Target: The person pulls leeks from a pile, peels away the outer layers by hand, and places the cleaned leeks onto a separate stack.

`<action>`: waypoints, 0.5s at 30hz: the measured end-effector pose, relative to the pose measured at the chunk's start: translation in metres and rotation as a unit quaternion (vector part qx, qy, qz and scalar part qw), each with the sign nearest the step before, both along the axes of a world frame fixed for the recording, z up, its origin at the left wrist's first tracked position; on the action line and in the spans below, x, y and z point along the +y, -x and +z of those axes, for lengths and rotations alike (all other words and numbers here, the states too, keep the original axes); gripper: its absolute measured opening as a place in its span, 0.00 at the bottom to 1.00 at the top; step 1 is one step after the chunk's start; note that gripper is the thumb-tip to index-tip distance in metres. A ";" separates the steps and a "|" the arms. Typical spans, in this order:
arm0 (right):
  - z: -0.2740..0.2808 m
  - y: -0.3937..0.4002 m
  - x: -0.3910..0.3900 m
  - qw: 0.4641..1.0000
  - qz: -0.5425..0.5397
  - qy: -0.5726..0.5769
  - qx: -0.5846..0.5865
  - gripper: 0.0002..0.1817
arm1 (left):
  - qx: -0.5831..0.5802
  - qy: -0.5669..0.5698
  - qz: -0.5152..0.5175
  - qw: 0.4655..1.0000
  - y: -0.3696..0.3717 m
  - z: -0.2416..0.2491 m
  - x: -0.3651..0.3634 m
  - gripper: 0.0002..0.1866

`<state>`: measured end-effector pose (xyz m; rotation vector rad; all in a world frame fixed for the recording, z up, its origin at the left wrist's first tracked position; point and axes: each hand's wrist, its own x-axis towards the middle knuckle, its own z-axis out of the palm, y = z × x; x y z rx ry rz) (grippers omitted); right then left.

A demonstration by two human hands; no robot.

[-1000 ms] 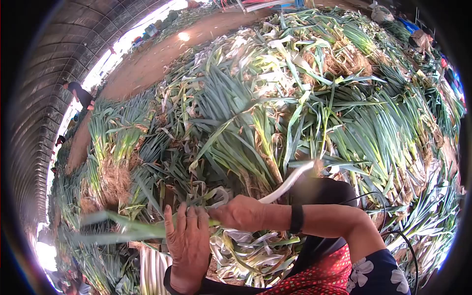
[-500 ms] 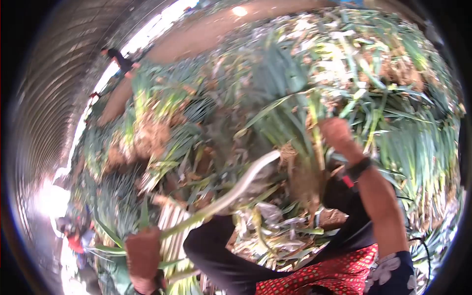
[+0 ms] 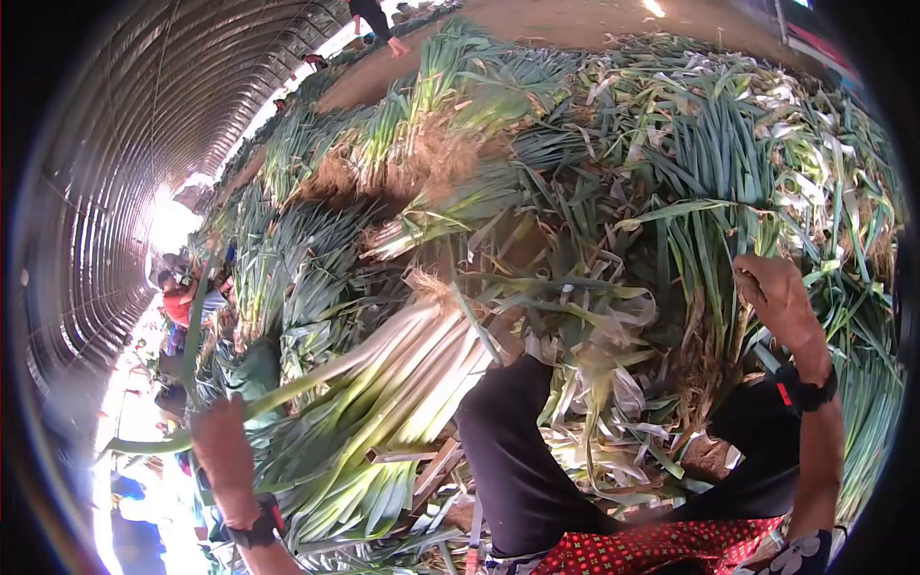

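My left hand (image 3: 223, 450) is closed around the green part of a leek (image 3: 331, 368). Its pale stem points up and right over a pile of trimmed leeks (image 3: 412, 369), whose white root ends lie together; a long leaf trails left past my wrist. On the right, my right hand (image 3: 781, 299) has its fingers curled together beside a bundle of untrimmed leeks (image 3: 704, 297) with brown, earthy roots. A thin stalk runs by those fingertips, and whether they grip it is hidden. Both wrists wear dark bands.
Heaps of leeks (image 3: 714, 153) cover the ground ahead, and loose peeled leaves (image 3: 599, 383) lie between my knees. A wooden piece (image 3: 436, 474) sits by the trimmed pile. Another person in red (image 3: 177, 305) is at the left; a further person's legs (image 3: 376, 21) show at the top.
My view has turned, shifting the scene. The leek in my left hand has moved left from across my lap to above the trimmed pile. My right hand stays by the untrimmed bundle.
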<state>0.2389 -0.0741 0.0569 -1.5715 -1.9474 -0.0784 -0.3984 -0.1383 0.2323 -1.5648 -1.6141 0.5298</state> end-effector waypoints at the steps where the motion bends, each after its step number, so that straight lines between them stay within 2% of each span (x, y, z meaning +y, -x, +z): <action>1: 0.007 0.001 -0.004 0.999 0.017 -0.026 -0.007 0.08 | 0.007 0.032 0.060 0.998 0.015 -0.020 0.006 0.14; 2: 0.013 0.001 -0.009 0.999 0.037 -0.033 0.014 0.08 | 0.002 0.034 0.060 0.998 0.031 -0.041 0.015 0.14; 3: 0.029 0.004 -0.016 0.999 0.037 -0.031 0.008 0.08 | -0.004 0.076 0.107 0.991 0.047 -0.063 0.025 0.12; 4: 0.051 0.009 -0.023 0.999 0.019 -0.007 -0.040 0.09 | -0.009 0.118 0.155 0.981 0.061 -0.088 0.033 0.10; 5: 0.065 0.014 -0.028 0.996 0.003 0.016 -0.088 0.11 | -0.029 0.106 0.124 0.986 0.072 -0.115 0.037 0.09; 6: 0.065 0.009 -0.037 0.996 0.006 0.016 -0.091 0.11 | -0.046 0.093 0.093 0.990 0.083 -0.144 0.041 0.09; 8: 0.050 -0.008 -0.060 0.988 -0.025 -0.076 -0.130 0.14 | -0.105 0.145 0.217 0.960 0.105 -0.212 0.063 0.09; 10: 0.043 -0.005 -0.077 0.990 -0.043 -0.041 -0.126 0.16 | -0.114 0.097 0.203 0.968 0.096 -0.257 0.065 0.11; 11: 0.043 -0.003 -0.082 0.991 -0.062 -0.003 -0.119 0.17 | -0.119 0.051 0.189 0.974 0.086 -0.271 0.067 0.12; 13: 0.054 0.025 -0.076 0.985 -0.044 -0.018 -0.167 0.16 | -0.142 0.075 0.153 0.975 0.061 -0.248 0.068 0.14; 15: 0.062 0.049 -0.065 0.989 0.027 0.137 -0.043 0.15 | -0.159 0.102 0.127 0.974 0.062 -0.240 0.061 0.15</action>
